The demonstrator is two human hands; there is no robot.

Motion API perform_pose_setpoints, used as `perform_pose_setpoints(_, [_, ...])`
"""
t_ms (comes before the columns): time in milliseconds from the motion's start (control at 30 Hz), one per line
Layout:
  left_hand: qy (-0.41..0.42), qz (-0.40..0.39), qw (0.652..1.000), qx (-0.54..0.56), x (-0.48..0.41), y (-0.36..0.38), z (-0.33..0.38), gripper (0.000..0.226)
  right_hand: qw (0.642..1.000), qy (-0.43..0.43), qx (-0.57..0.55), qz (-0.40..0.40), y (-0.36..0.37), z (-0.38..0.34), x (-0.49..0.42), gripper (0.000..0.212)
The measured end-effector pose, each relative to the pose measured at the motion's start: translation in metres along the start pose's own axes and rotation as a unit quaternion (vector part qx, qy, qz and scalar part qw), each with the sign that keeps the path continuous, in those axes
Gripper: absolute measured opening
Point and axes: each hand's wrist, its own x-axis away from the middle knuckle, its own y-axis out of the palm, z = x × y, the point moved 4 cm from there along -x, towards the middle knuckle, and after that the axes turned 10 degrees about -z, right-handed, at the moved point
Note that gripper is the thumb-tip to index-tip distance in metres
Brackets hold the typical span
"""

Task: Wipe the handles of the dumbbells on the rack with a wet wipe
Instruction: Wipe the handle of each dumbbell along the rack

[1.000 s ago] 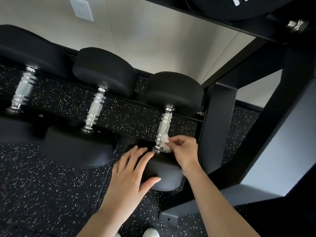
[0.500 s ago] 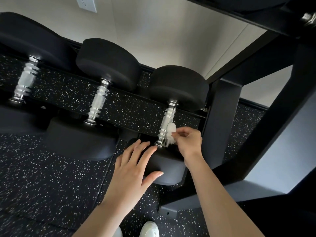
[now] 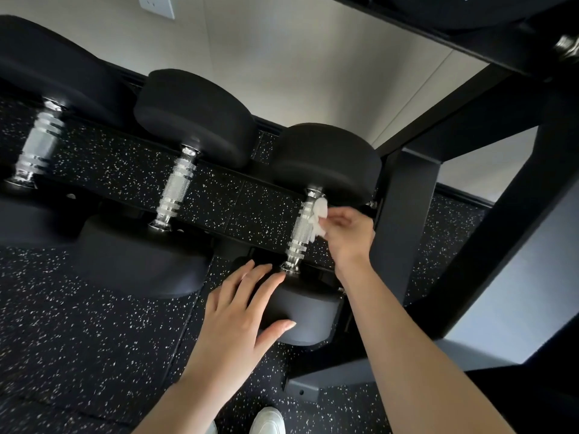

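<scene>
Your right hand (image 3: 347, 233) pinches the wipe (image 3: 318, 219) against the right flank of the rightmost handle (image 3: 301, 236), near its far end. The handle's long axis runs toward you, so the unwiped length probably lies nearer. Your left hand (image 3: 238, 314), fingers straight, rests on the near weight (image 3: 308, 311).

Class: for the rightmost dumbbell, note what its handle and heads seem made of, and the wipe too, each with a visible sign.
Handle: metal, likely chromed steel; bright glints, knurled texture.
Heads: probably rubber or urethane coating; matte black, dull sheen.
Wipe: thin white non-woven cloth or paper; crumpled soft folds.
</scene>
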Motion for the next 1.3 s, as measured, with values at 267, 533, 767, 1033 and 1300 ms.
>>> perform_pose_setpoints(267, [-0.001,-0.006,1.0,0.009,-0.001,-0.001,0.0,0.058,0.992,0.008,-0.109,0.069,0.012,0.003,-0.019,0.025])
perform_pose_setpoints(533, [0.001,-0.008,1.0,0.003,-0.001,0.0,-0.002,0.057,0.945,0.027,-0.305,-0.113,0.02,0.014,-0.02,0.023])
perform_pose_setpoints(767, [0.006,0.001,1.0,-0.001,-0.001,0.002,-0.002,0.057,0.918,0.043,-0.356,-0.169,0.021,0.017,-0.026,0.039])
perform_pose_setpoints(1033, [0.01,-0.004,1.0,-0.008,-0.001,0.002,-0.002,0.057,0.91,0.068,-0.35,-0.21,0.026,0.033,-0.019,0.038])
perform_pose_setpoints(1300, [0.006,-0.013,1.0,0.0,0.0,0.001,-0.002,0.059,0.926,0.091,-0.25,-0.269,0.021,0.047,0.0,0.035])
